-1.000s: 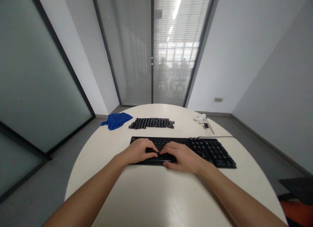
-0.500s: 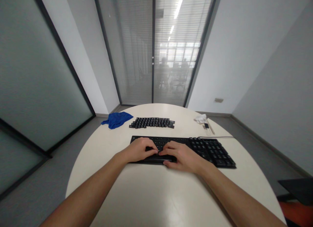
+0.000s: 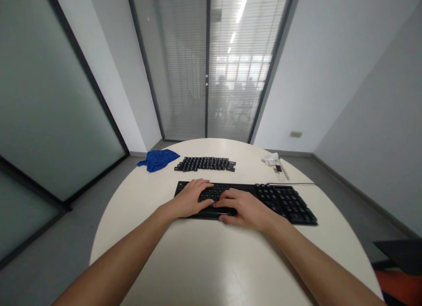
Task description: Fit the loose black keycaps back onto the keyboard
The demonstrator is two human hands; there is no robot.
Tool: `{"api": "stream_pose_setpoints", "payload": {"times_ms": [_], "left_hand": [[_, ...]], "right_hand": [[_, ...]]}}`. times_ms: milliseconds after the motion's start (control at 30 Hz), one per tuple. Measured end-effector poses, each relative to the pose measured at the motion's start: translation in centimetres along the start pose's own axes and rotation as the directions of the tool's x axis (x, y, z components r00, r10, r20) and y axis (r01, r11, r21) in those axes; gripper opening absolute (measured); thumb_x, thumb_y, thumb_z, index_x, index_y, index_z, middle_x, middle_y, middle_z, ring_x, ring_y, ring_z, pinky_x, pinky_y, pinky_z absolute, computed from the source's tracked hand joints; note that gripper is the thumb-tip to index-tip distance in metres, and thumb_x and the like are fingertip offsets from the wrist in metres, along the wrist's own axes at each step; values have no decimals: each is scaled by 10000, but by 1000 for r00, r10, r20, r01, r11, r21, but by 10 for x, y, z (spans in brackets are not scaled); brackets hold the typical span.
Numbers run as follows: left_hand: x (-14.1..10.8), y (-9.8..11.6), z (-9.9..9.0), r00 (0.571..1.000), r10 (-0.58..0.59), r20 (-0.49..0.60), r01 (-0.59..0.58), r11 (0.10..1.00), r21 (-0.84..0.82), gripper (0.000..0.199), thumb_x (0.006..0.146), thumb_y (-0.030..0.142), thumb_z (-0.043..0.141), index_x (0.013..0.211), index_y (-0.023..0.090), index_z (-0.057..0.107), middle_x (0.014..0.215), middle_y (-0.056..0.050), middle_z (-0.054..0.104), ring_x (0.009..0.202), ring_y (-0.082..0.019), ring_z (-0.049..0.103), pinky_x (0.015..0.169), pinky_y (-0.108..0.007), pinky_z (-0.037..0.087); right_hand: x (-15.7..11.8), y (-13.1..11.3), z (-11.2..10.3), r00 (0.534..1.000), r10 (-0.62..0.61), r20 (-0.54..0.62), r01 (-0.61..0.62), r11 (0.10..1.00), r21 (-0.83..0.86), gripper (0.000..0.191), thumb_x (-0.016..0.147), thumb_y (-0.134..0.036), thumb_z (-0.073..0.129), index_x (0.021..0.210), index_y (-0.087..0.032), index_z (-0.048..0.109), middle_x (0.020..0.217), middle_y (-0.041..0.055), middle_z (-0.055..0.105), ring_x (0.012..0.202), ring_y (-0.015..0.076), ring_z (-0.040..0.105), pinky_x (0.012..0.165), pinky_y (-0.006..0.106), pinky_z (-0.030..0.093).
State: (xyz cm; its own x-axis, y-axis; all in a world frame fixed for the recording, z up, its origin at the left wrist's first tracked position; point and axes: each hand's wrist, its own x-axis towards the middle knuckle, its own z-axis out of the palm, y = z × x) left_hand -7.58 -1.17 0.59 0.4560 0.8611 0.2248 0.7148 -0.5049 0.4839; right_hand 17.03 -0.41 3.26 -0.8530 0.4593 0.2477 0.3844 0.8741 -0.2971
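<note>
A black keyboard (image 3: 227, 214) lies across the white round table in front of me. Many key positions on its main block lack caps, while its right part still carries keys. My left hand (image 3: 191, 198) rests over the keyboard's left part, open, fingers stretched forward and thumb pointing right. On the middle of the keyboard, my right hand (image 3: 242, 207) is bent, with its fingers on top and its thumb at the front edge, gripping it there. The two hands nearly meet. Beyond the keyboard, loose black keycaps (image 3: 206, 164) lie in rows.
A blue cloth (image 3: 158, 160) lies at the table's far left. Toward the far right are a crumpled white tissue (image 3: 271, 159) and a thin pale stick-like tool (image 3: 284, 169). The keyboard's cable (image 3: 296, 183) runs right. A chair (image 3: 400, 257) stands at lower right.
My left hand has opened from a pinch near my right fingertips, its fingers now spread forward over the keys. My right hand has stayed almost still.
</note>
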Motion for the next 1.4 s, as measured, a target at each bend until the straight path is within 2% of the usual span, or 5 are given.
{"api": "stream_pose_setpoints", "payload": {"times_ms": [333,700,1033,1200,1400], "left_hand": [[-1,0,2,999,-7,39,4,996,90,516,923,390,615,1395,208,509,1520,-132,440,1413,-309,377,1195,-528,238],[1,-3,-3,995,11,-98,-7,999,37,427,923,391,620,1307,212,569,1374,-105,597,1275,-281,532,1109,-460,397],[9,-77,-23,853,-145,-502,253,955,153,259,931,310,537,1100,168,673,1246,-105,654,1189,-269,576,1085,-425,426],[6,-109,-25,811,-218,-542,341,930,137,279,878,185,510,1117,170,651,1189,-105,665,1146,-285,584,1059,-447,442],[5,-119,-20,820,-266,-506,387,910,149,352,879,142,484,1200,177,625,1251,-92,647,1178,-285,562,1053,-441,450]], "right_hand": [[2,-2,-1,1000,-10,19,11,1000,-26,308,885,-362,674,1156,-220,710,1085,81,665,1006,223,613,906,359,510],[1,2,2,999,-42,17,43,998,-45,295,932,-386,622,1160,-218,705,1086,86,660,986,217,614,898,371,512],[0,1,1,999,-50,17,50,998,-38,289,947,-380,599,1167,-223,701,1087,82,671,986,212,621,889,361,516],[-1,2,1,998,-48,27,49,998,-32,301,947,-377,596,1179,-215,697,1104,84,670,992,215,621,901,368,517],[-2,2,0,999,-43,28,44,999,-21,305,946,-363,600,1194,-212,692,1117,80,667,1016,214,618,915,366,513]]}}
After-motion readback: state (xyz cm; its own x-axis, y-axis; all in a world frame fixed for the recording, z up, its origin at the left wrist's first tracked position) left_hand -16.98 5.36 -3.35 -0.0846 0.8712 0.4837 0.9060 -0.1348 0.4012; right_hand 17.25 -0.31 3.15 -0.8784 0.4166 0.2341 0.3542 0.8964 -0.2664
